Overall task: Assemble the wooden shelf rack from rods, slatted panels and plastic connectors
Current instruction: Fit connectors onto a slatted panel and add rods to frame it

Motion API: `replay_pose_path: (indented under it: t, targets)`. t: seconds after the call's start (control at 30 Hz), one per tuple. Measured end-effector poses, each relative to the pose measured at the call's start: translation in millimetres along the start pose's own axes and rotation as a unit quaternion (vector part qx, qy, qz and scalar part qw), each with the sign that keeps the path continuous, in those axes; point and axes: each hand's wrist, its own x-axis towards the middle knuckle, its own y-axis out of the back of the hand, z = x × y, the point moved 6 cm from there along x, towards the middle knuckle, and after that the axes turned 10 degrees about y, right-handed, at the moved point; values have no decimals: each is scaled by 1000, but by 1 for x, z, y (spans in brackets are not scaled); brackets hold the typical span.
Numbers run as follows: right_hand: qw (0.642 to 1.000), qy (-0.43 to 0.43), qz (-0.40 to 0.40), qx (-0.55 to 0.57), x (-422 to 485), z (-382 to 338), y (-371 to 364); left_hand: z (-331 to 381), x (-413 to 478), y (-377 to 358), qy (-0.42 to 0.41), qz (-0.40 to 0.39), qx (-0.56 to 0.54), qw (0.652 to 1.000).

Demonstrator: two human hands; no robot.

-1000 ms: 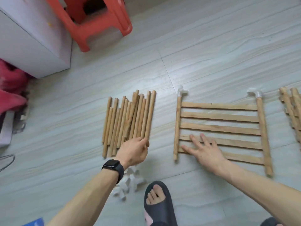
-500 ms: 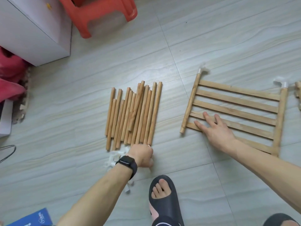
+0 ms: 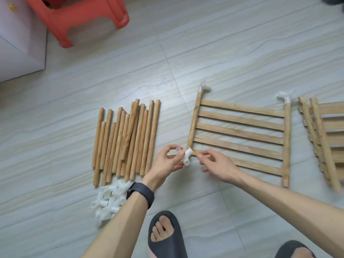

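A slatted wooden panel (image 3: 242,133) lies flat on the floor with white plastic connectors on its two far corners (image 3: 203,88) (image 3: 284,96). My left hand (image 3: 167,161) pinches a white plastic connector (image 3: 187,156) right at the panel's near left rod end. My right hand (image 3: 217,163) pinches the panel's near left corner beside that connector. A bundle of wooden rods (image 3: 126,136) lies to the left. A heap of white connectors (image 3: 109,198) sits below the rods, partly behind my left forearm.
A stack of more slatted panels (image 3: 323,138) lies at the right edge. A red plastic stool (image 3: 80,17) and a white cabinet (image 3: 16,45) stand at the far left. My feet in dark slippers (image 3: 165,233) are at the bottom.
My left hand left the connector heap with one connector and brought it to the panel's near left corner. My right hand went from lying flat on the slats to pinching that corner.
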Motion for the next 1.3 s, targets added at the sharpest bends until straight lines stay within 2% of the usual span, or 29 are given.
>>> replay_pose_path:
  t: [0.07, 0.13, 0.27, 0.4, 0.57, 0.67, 0.73, 0.83, 1.0, 1.1, 1.2, 1.3]
  targets:
    - [992, -26, -31, 119, -4, 0, -7, -10, 1, -14, 8, -12, -21, 1000]
    - [986, -23, -35, 162, -6, 0, -10, -15, 2, -22, 15, -10, -49, 999]
    - [982, -26, -18, 184, -8, 5, -14, -19, 6, -26, 37, 3, -107, 994]
    - [987, -5, -43, 157, -10, 4, -19, -21, 4, -26, 47, 8, -129, 990]
    - [992, 4, -23, 120, -8, 6, -19, -22, -3, -26, 28, 30, -93, 995]
    - [998, 14, 6, 55, -6, 7, -17, -25, -3, -24, 28, 43, -59, 997]
    - [999, 11, 25, 21, -6, 8, -13, -27, -4, -23, 34, 39, -25, 998]
    - [999, 13, 37, 30, -6, 8, -8, -25, -6, -20, 26, 26, 55, 998]
    - [998, 12, 24, 56, -8, 4, -16, -29, -11, -12, 30, 4, 96, 995]
    - [993, -20, 4, 117, -11, 4, -27, -33, -14, -9, 35, -17, 119, 992]
    - [983, -41, -46, 172, -17, 7, -35, -39, -16, -6, 36, -25, 159, 986]
    - [983, -44, -84, 155, -20, 13, -37, -45, -16, -2, 61, -13, 143, 988]
